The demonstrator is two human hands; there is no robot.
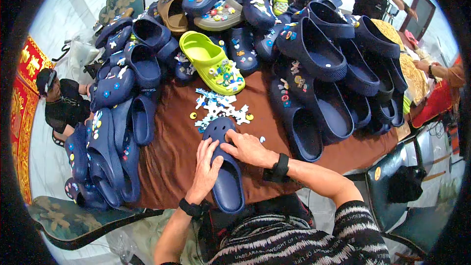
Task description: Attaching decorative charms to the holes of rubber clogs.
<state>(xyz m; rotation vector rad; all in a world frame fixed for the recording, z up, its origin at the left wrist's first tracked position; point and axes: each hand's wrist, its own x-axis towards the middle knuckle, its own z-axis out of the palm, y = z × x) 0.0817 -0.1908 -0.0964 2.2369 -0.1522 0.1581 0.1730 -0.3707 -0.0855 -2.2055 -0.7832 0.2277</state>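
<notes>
Navy clog (228,168) lengthwise, toe away, heel near

From where I stand, the worker beyond the table's near edge (166,179) wears a black top (274,235) crossed by jagged whitish-grey bands, their borders frayed like brushstrokes, with lines of small pale lettering between them. The right sleeve (354,230) carries the same banding and stops around the elbow, leaving the forearm (321,179) uncovered. The left hand (207,171) and right hand (251,148) are bare, each with a broad black wristband, the left one (191,208) and right one (281,167) each bearing a chunky dark piece.
</notes>
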